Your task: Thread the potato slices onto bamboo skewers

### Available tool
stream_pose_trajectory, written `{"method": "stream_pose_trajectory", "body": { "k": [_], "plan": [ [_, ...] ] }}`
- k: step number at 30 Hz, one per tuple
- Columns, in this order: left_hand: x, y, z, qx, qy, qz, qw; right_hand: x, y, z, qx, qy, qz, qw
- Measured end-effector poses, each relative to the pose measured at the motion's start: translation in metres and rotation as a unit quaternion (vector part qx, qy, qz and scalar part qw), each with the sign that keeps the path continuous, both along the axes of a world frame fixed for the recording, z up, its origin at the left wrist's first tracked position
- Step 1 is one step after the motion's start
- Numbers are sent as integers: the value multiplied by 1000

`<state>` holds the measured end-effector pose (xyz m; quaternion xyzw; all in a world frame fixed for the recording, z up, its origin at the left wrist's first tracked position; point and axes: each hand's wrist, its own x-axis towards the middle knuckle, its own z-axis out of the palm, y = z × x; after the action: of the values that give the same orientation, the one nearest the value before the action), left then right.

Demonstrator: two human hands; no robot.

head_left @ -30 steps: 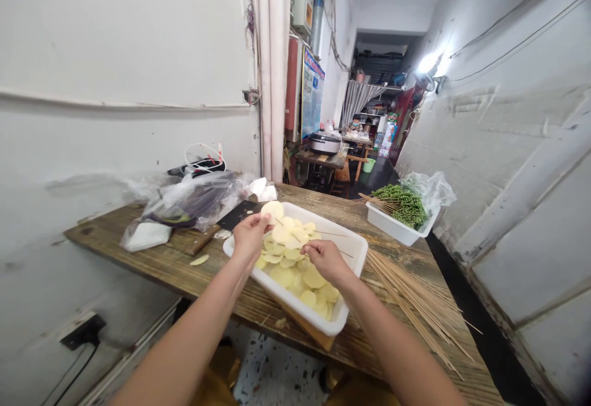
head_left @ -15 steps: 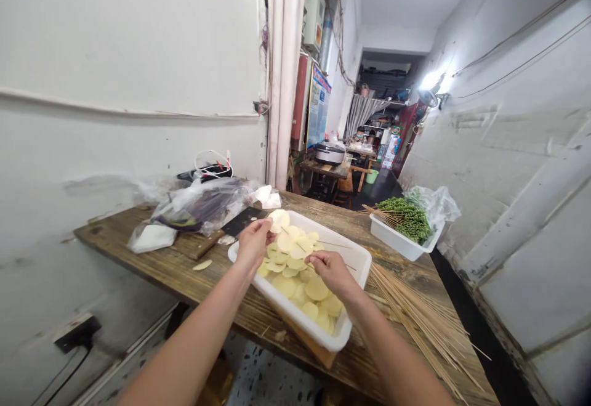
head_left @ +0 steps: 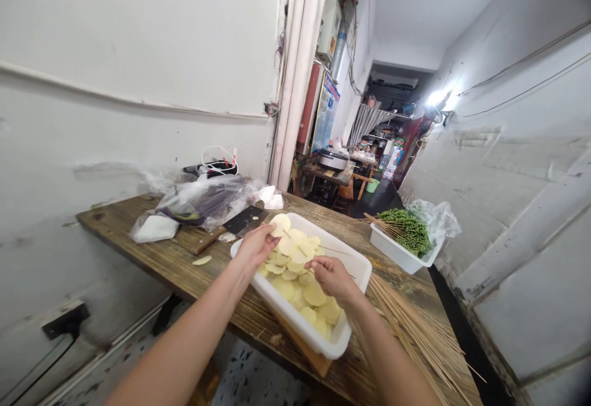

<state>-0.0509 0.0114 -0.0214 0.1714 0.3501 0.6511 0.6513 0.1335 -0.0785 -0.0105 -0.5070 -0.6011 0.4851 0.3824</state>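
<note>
My left hand (head_left: 257, 248) pinches a thin, pale yellow potato slice (head_left: 280, 225) above the far left side of a white plastic tray (head_left: 357, 259). My right hand (head_left: 331, 275) is closed on a thin bamboo skewer (head_left: 302, 251), which appears to run up through slices towards my left hand; its lower end is hidden by my fingers. Beneath both hands, many potato slices (head_left: 315, 293) fill the tray. Another skewer (head_left: 336, 251) reaches across the tray's far side. Right of the tray, a loose bundle of bamboo skewers (head_left: 415, 326) lies on the wooden table (head_left: 157, 252).
A cleaver (head_left: 242, 221) and a stray slice (head_left: 202, 260) lie left of the tray. Behind them are plastic bags (head_left: 207, 196) and white tissue (head_left: 271, 198). At the right edge stands a white basin (head_left: 399, 254) with skewered green vegetables (head_left: 406, 230).
The camera view has shifted slightly. My left hand keeps its pinch at the slice, fingers turned a little; my right hand stays closed on the skewer.
</note>
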Motion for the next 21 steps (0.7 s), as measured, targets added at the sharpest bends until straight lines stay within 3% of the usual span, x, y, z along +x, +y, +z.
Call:
{"method": "stream_pose_trajectory", "body": {
  "k": [5,12,21],
  "plan": [
    [-1,0,0,-20,-24,-16,999,2,-3,8,-31,13,11,999],
    [-3,4,0,-60,-43,-37,997,5,-1,6,-52,8,11,999],
    [-4,4,-1,-43,-47,-51,997,5,-2,5,-69,18,2,997]
  ]
}}
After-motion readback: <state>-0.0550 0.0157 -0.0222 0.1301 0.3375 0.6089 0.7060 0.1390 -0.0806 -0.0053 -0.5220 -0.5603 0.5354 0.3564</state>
